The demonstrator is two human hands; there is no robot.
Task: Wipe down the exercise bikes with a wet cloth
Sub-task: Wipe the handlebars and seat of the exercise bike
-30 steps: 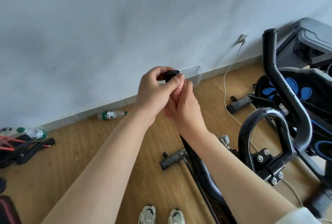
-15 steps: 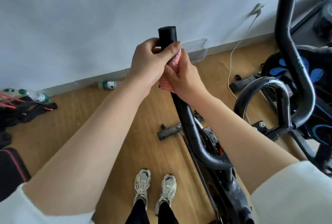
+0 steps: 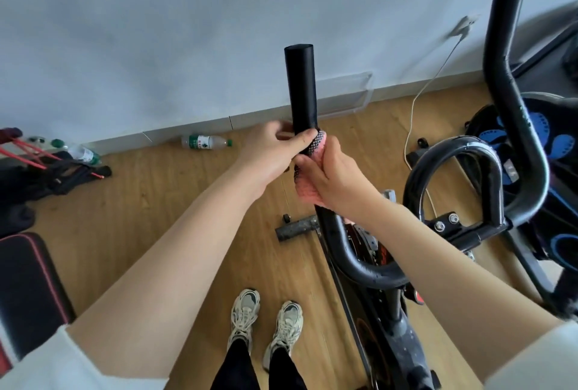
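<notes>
Mid-wipe on black padded handlebar upright (image 3: 301,86): right hand (image 3: 333,172) clenches pink knitted cloth (image 3: 308,194) wrapped round bar; left hand (image 3: 269,150) grips bar just above, perhaps pinching cloth edge. Next, likely: slide cloth toward bend with steady pressure.

A single head-worn wide-angle view looks steeply down, close over the handlebar (image 3: 301,92), toward floor (image 3: 156,202) and wall (image 3: 156,29).

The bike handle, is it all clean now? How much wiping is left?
Not yet. The top of the near handlebar looks done: the hands were at its tip a second ago and have slid down. Now the right hand squeezes the pink cloth round the bar while the left hand steadies it. Still to do: the lower bend, the far handlebar, the middle loop and the frame.
</notes>
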